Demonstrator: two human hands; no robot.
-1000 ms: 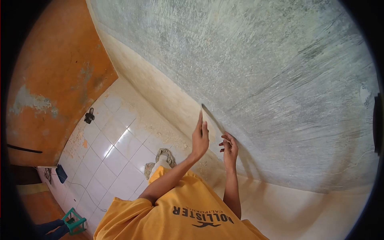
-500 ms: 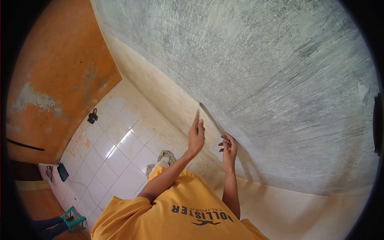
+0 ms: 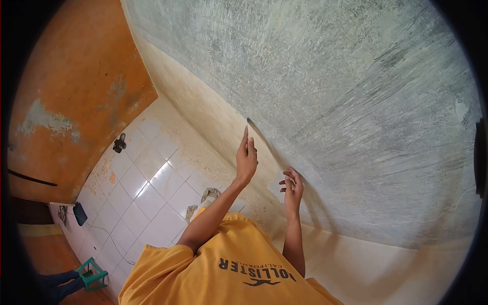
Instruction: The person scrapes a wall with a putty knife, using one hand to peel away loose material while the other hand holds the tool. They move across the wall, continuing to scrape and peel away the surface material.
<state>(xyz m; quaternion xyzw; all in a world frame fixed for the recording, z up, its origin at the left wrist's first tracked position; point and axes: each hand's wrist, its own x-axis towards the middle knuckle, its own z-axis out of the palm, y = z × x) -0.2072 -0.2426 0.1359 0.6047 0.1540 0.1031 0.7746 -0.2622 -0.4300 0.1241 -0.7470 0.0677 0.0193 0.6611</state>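
Both arms reach out to the wall. My left hand (image 3: 246, 161) has its index finger stretched straight and its other fingers folded near the thumb. A narrow dark line (image 3: 262, 136) runs from that fingertip toward my right hand (image 3: 293, 192), like the shadowed edge of a thin, flat, pale piece against the wall. Its outline blends with the wall, so its kind cannot be made out. The right fingers are bent beside a small whitish patch. The wall (image 3: 345, 101) is rough and streaked grey above, with a smooth cream strip (image 3: 193, 94) below.
An orange wall (image 3: 76, 101) with peeled patches stands at the left. White floor tiles (image 3: 152, 206) carry flakes and dust. A dark object (image 3: 119, 143) lies by the orange wall. Another person's legs (image 3: 63, 285) are beside a green stool (image 3: 91, 274); a cable (image 3: 117, 247) crosses the floor.
My left hand has shifted slightly up and left along the wall, and the dark line's upper end has moved with it. My right hand has barely moved.
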